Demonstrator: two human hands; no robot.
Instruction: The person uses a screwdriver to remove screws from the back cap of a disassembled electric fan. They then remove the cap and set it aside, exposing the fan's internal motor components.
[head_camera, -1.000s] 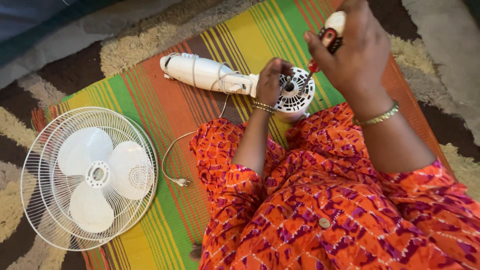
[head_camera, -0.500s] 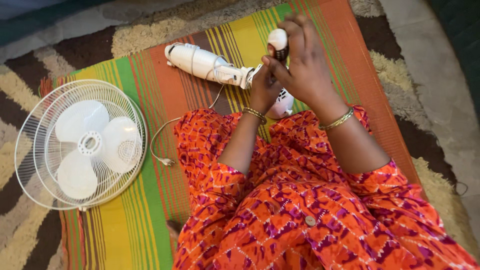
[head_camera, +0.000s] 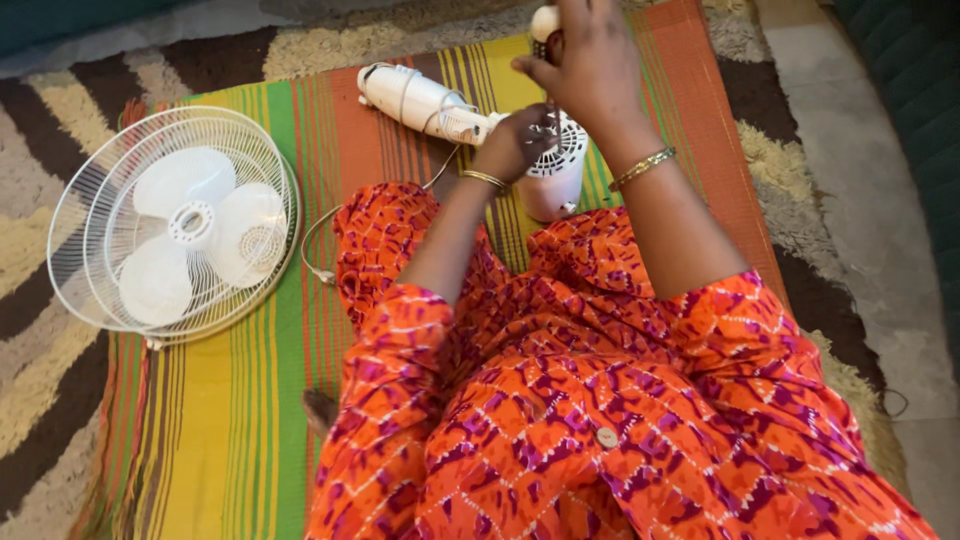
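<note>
fan motor (head_camera: 552, 170): white, vented | left hand (head_camera: 518, 143) gripping it | right hand (head_camera: 590, 62) gripping screwdriver (head_camera: 546, 25) | fan cage (head_camera: 175, 225) left, apart

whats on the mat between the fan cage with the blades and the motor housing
In the head view, between the fan cage and the motor housing lie bare striped mat, a loop of white cord and the person's orange-clad knee.

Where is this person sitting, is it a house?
Probably a home floor. A striped woven mat lies over a shaggy patterned rug, and a white fan grille with blades lies beside the sitting person, whose hands work on the fan's motor body.
</note>
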